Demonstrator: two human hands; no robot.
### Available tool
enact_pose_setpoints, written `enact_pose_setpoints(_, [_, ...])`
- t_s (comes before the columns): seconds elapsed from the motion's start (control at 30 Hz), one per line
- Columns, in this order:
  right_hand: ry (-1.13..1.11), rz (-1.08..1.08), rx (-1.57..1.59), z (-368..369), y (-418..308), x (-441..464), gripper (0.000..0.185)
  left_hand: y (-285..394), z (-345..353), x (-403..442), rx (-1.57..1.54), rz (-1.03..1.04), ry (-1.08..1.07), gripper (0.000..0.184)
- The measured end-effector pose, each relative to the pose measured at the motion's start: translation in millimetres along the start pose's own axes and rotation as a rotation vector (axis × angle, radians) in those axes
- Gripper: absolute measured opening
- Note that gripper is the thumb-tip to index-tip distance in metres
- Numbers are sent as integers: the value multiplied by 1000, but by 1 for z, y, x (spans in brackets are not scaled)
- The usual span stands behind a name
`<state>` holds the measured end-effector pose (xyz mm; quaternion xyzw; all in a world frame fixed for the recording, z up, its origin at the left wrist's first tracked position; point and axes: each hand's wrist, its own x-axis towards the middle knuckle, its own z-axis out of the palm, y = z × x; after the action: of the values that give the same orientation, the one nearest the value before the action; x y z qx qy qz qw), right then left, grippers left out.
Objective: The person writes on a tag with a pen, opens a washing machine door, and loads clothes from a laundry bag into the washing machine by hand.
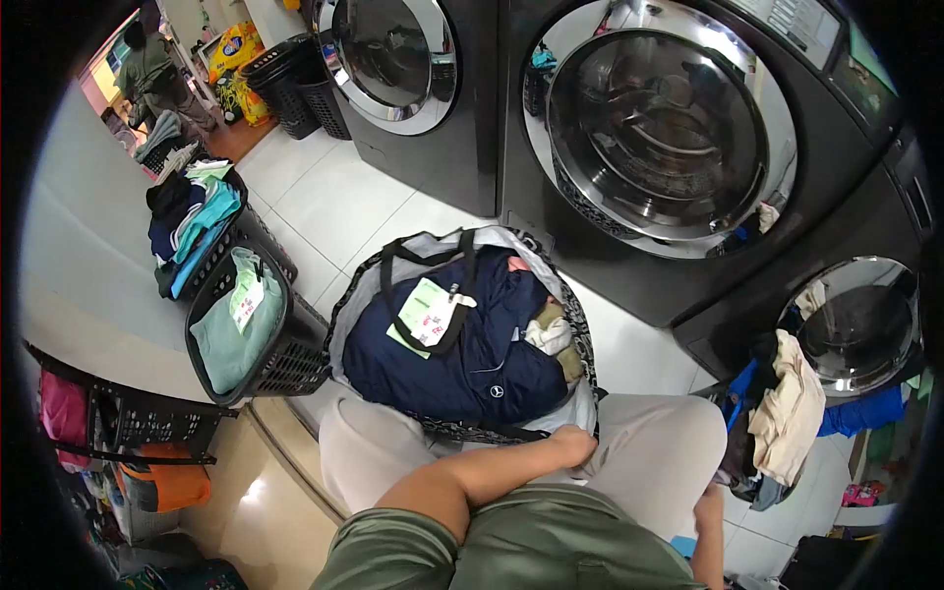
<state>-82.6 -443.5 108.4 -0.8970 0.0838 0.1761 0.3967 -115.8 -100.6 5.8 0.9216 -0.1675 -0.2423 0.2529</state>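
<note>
Between the knees stands a large round bag with a grey lining and patterned outside, full of clothes. On top lies a dark navy garment, with a green and white paper tag under a black strap. My left hand is at the bag's near right rim, its fingers closed on the edge. Beyond the right thigh, low in the view, my right hand hangs near the floor; its fingers are mostly hidden. Close to it is a pile of clothes with a cream garment on top.
Dark front-loading washing machines line the far side and right. At the left are a black basket with a green garment and another basket heaped with clothes. A person stands in the far left background.
</note>
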Motion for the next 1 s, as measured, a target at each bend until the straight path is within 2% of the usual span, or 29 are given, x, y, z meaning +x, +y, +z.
enact_pose_setpoints(0.03, [-2,-86,95,-13,-6,7,14,1,6,-1,42,57,-88,23])
enact_pose_setpoints(0.07, [4,-178,1,-34,-14,19,10,6,14,0,83,111,-180,26])
enact_pose_setpoints(0.17, [211,-370,-59,-50,-111,14,13,9,18,-21,99,227,-425,37])
enact_pose_setpoints(0.27, [146,-635,12,-48,-197,15,15,-9,-9,-34,-27,71,-443,52])
enact_pose_setpoints(0.3, [88,-722,14,-44,-222,17,15,-20,-39,-43,-120,32,-333,55])
enact_pose_setpoints(0.33, [-43,-721,140,-33,-248,18,15,-34,-79,-58,-205,-9,-218,58])
enact_pose_setpoints(0.37, [-121,-766,155,-18,-265,30,15,-47,-116,-76,-165,-60,4,53])
enact_pose_setpoints(0.4, [-166,-830,39,-5,-292,26,16,-65,-144,-87,-142,-252,137,45])
enact_pose_setpoints(0.43, [-211,-985,-32,17,-312,32,16,-107,-149,-91,-22,-346,417,40])
enact_pose_setpoints(0.47, [-288,-1018,-78,44,-330,37,17,-132,-163,-104,-82,-542,602,35])
enact_pose_setpoints(0.5, [-354,-1088,-86,77,-338,51,19,-158,-172,-120,-199,-571,823,34])
enact_pose_setpoints(0.53, [-448,-1072,-104,108,-347,59,22,-165,-188,-147,-189,-676,789,35])
enact_pose_setpoints(0.57, [-488,-1065,-237,137,-358,64,24,-186,-184,-160,-27,-799,717,39])
enact_pose_setpoints(0.6, [-500,-1190,-270,181,-356,85,25,-199,-186,-173,-35,-854,558,38])
enact_pose_setpoints(0.63, [-557,-1205,-274,215,-359,95,25,-212,-183,-180,-119,-867,532,36])
enact_pose_setpoints(0.67, [-590,-1133,-335,246,-363,100,27,-224,-180,-187,-199,-879,503,34])
enact_pose_setpoints(0.77, [-599,-1060,-324,324,-359,112,36,-242,-156,-188,-193,-941,804,32])
enact_pose_setpoints(0.8, [-596,-1015,-298,345,-358,110,39,-242,-155,-186,-171,-941,784,32])
enact_pose_setpoints(0.87, [-471,-974,-243,396,-346,119,46,-281,-134,-169,-108,-831,887,31])
enact_pose_setpoints(0.9, [-406,-953,-217,416,-342,124,50,-270,-145,-163,-143,-817,864,39])
enact_pose_setpoints(0.93, [-436,-902,-231,430,-341,130,52,-268,-151,-157,-162,-844,849,51])
enact_pose_setpoints(1.0, [-505,-791,-262,450,-335,135,55,-276,-154,-142,-275,-946,741,54])
